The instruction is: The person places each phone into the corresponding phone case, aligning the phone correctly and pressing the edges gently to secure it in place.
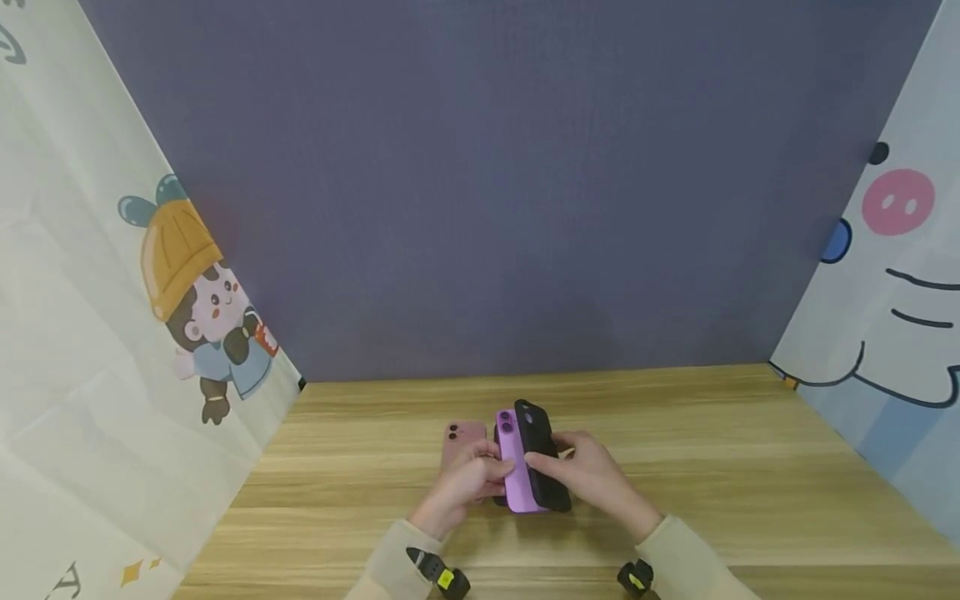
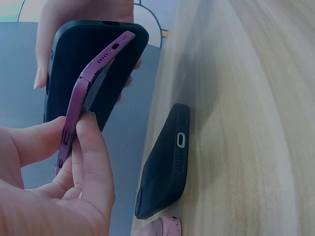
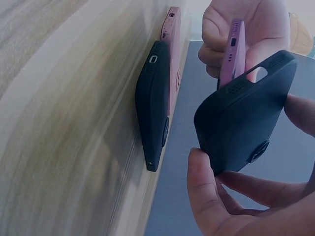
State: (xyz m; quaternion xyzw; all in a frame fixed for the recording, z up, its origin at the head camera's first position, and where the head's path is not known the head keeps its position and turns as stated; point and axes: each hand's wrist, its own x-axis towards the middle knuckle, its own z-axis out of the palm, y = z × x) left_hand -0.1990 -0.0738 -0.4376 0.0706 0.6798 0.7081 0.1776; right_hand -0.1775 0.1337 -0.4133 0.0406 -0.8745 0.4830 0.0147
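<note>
My left hand (image 1: pixel 465 482) pinches a purple phone (image 1: pixel 517 467) along its long side, between thumb and fingers. Its rear lenses face up in the head view, and the bottom edge with the port shows in the left wrist view. My right hand (image 1: pixel 588 471) holds a black phone case (image 1: pixel 543 458) by its sides, tilted against the purple phone. The case's hollow inside (image 2: pixel 69 69) shows in the left wrist view; light comes through its port cutout in the right wrist view. Whether phone and case touch, I cannot tell.
On the wooden table (image 1: pixel 675 467) lie another black phone case (image 2: pixel 165 167) and, beside it, a pink phone (image 1: pixel 465 433). Whether that case contains a phone is unclear. A dark panel (image 1: pixel 480 208) rises behind, with cartoon-printed sheets on both sides.
</note>
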